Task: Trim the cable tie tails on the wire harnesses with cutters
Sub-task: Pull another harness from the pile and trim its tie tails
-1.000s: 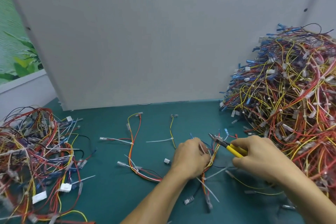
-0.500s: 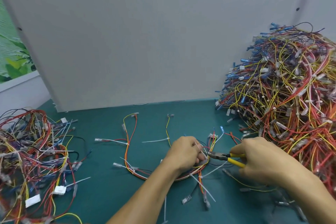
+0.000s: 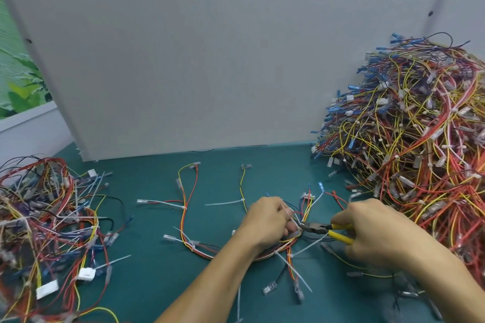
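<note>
The left hand [image 3: 266, 223] pinches a wire harness [image 3: 294, 240] on the table [image 3: 157, 283] near its front edge; the right hand [image 3: 372, 231] grips yellow-handled cutters [image 3: 321, 228] whose nose touches it. Wires and fingertips [image 3: 290, 227] crowd the blades, so a misplaced squeeze could nick insulation or skin instead of the tie tail.

worktop [image 3: 162, 280]: teal green
cutters [image 3: 325, 231]: yellow handles, dark head
harness wires [image 3: 187, 217]: red, yellow, orange
cable tie tails [image 3: 294, 270]: white
back panel [image 3: 210, 60]: plain grey
right pile [image 3: 414, 144]: red, yellow, blue
</note>
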`<state>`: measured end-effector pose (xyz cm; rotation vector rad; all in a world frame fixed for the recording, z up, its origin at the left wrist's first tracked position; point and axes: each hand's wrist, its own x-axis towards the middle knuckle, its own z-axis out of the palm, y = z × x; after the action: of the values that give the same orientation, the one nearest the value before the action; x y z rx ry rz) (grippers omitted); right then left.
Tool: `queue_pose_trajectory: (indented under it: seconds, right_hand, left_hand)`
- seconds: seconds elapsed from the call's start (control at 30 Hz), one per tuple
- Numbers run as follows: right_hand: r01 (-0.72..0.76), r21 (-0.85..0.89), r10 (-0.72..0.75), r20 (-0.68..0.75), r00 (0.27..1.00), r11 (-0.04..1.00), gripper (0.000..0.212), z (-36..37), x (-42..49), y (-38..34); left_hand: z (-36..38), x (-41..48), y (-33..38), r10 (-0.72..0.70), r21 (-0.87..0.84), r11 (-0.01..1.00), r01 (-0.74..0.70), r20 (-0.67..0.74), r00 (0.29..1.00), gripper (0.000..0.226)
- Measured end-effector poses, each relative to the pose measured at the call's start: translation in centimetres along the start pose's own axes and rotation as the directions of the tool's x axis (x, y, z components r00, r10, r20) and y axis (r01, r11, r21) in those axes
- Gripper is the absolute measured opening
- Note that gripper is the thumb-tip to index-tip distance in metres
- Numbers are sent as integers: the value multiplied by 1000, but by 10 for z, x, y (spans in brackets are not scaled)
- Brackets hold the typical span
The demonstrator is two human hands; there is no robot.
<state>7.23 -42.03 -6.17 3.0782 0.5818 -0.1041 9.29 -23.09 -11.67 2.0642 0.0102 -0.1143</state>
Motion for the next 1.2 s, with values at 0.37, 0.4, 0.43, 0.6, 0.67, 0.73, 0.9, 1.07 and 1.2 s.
queue_pose_trajectory:
  seconds: [0.37,0.4,0.43,0.6,0.67,0.73,0.9,1.07,1.2]
  right_hand:
    - [14,-14,-15,-39,999,1000,26,8,3,-2]
    - [18,-25,-19,-49,999,1000,24,9,3,-2]
    - [21,-35,-23,-59,998,999,22,9,3,-3]
    - [18,-91,-27,-98,995,996,29,11,2,-3]
    - [8,-108,-18,-94,995,994,32,12,2,-3]
    - [5,-99,-13,-80,997,995,33,13,3,-3]
    - [16,-80,-21,-61,998,997,35,13,3,-2]
    - [0,-26,-1,-41,999,1000,32,11,4,0]
    - [-30,66,36,-101,994,997,16,6,7,8]
  left_hand:
    - [0,-1,1,-2,13,1000,2,-7,1000,25]
    - [0,0,1,-1,17,1000,1,-8,1000,25]
    - [0,0,1,1,19,1000,0,-8,1000,26]
    - [0,-3,4,-2,-1,1000,2,-2,1000,27]
    - [0,-3,4,2,21,1000,-2,-6,1000,26]
    - [0,-3,4,5,18,1000,-5,-7,1000,24]
    - [1,-3,4,12,68,998,-11,-28,1000,21]
    - [-2,-4,4,-11,-3,1000,11,-79,997,22]
    - [-12,-15,9,-40,-302,953,-6,-146,989,20]
